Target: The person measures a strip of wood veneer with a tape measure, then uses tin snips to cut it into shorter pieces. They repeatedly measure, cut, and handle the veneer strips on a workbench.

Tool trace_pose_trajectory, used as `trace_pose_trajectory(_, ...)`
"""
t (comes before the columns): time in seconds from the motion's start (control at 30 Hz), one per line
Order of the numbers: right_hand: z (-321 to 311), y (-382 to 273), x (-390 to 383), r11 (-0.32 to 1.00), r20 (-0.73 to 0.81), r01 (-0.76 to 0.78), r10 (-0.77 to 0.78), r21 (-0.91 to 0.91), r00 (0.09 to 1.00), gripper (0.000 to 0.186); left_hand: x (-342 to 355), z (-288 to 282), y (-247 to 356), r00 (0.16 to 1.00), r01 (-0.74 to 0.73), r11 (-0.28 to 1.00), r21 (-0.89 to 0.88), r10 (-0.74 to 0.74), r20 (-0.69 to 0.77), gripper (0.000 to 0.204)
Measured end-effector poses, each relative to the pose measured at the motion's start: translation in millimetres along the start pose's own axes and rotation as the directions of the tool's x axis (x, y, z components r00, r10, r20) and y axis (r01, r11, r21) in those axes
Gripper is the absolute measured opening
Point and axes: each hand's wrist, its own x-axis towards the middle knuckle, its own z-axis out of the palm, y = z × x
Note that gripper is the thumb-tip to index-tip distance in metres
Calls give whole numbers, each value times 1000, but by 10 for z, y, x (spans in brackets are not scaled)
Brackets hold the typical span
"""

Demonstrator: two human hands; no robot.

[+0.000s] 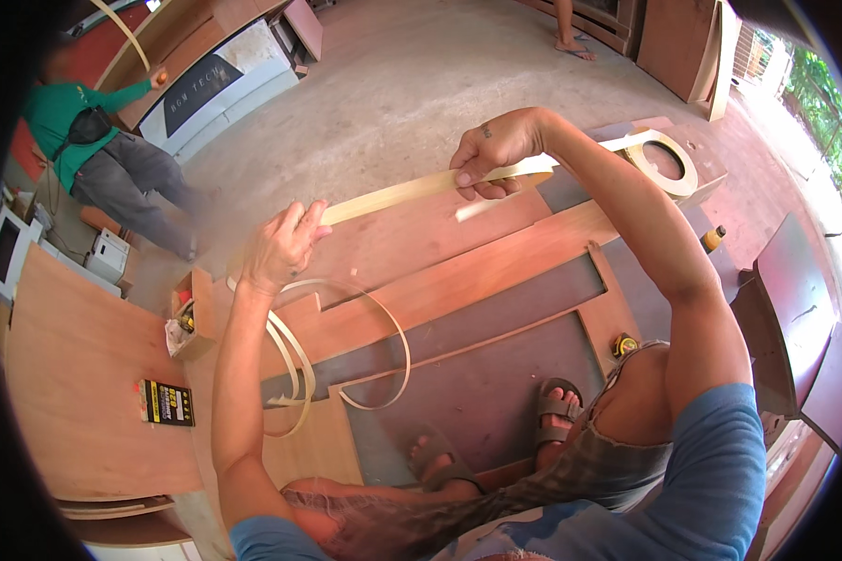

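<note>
A long pale strip of edge banding [393,197] is stretched in the air between my two hands. My left hand [285,247] pinches it near the left end of the taut stretch. Farther right, my right hand [499,157] grips the same strip between thumb and fingers. From there the band runs behind my right forearm toward a flat roll of edge banding [687,178], which lies on boards at the right. Thin curled strips [406,348] loop down below my left hand. Beneath the stretched band lies a long reddish wooden board [477,254].
Dark and reddish panels cover the floor around my sandalled feet. A tape measure [624,345] sits by my right knee, a small bottle [714,238] beyond it. At left are a yellow-black can [166,403] and a wooden box [195,316]. A person in green [89,131] works far left.
</note>
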Motion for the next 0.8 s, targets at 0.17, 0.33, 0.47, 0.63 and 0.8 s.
trace_pose_trajectory(0.17, -74, 225, -37, 1000, 14, 10, -10, 17, 1000, 26, -388, 75, -269, 993, 64, 996, 55, -70, 98, 33)
trace_pose_trajectory(0.33, -81, 386, -77, 997, -3, -53, 53, -63, 999, 25, -934, 280, -385, 943, 182, 981, 68, -194, 269, 36)
trace_pose_trajectory(0.47, 78, 436, 188, 993, 79, -11, 21, -120, 997, 23, -981, 451, -343, 597, 507, 845, -167, -205, 776, 52)
trace_pose_trajectory(0.63, 382, 300, 529, 989, 225, 29, 4, -143, 974, 21, -325, 364, -78, 517, 660, 612, -435, 50, 855, 68)
trace_pose_trajectory(0.8, 618, 36, 664, 983, 378, 104, -40, -150, 925, 20, 332, 471, 835, 641, 766, 140, -627, -88, 763, 67)
